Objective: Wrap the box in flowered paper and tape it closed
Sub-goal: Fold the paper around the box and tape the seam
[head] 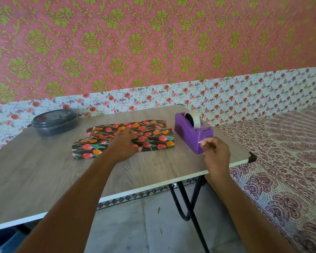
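A flat box wrapped in dark paper printed with red and orange tulips (153,136) lies on the wooden table (44,170). My left hand (122,143) presses flat on top of the paper folds, fingers spread. A purple tape dispenser (192,130) with a roll of clear tape stands right of the box. My right hand (215,150) is just in front of the dispenser, thumb and forefinger pinching a short strip of clear tape (202,142). The box itself is hidden under the paper.
A dark round lidded container (55,121) sits at the table's back left. The table's right front corner (252,156) is close to my right hand. A bed with patterned cloth (281,161) lies to the right; black table legs (188,203) stand below.
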The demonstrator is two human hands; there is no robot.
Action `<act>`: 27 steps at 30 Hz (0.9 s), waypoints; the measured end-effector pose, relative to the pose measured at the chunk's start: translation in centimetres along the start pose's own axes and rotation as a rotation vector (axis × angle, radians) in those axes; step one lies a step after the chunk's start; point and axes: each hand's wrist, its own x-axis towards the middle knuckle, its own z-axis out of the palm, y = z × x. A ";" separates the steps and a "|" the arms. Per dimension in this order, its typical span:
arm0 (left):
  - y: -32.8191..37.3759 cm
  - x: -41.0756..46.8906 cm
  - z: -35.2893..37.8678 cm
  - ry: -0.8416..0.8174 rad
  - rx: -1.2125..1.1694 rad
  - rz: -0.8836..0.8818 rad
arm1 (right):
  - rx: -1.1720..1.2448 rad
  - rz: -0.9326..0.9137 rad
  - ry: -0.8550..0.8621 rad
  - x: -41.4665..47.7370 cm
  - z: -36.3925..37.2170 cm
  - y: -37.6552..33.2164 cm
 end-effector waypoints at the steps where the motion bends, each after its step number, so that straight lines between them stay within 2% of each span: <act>1: 0.0 0.0 -0.1 0.001 -0.003 0.013 | 0.027 -0.006 -0.024 -0.1 0.2 -0.4; 6: -0.4 0.5 -0.7 0.004 -0.027 0.062 | 0.201 -0.083 -0.199 -0.3 2.3 -3.3; 13: -1.3 0.6 -0.7 0.044 -0.116 0.088 | 0.046 -0.234 -0.430 2.5 9.2 -7.2; 15: -1.4 0.8 -0.6 0.052 -0.076 0.123 | 0.010 -0.188 -0.481 3.7 11.0 -8.7; 21: -1.8 1.3 -0.3 0.091 -0.090 0.117 | -0.166 0.103 -0.655 6.8 15.3 -10.2; 27: -1.8 1.6 -0.1 0.116 -0.126 0.089 | -0.260 0.093 -0.636 7.7 16.7 -8.3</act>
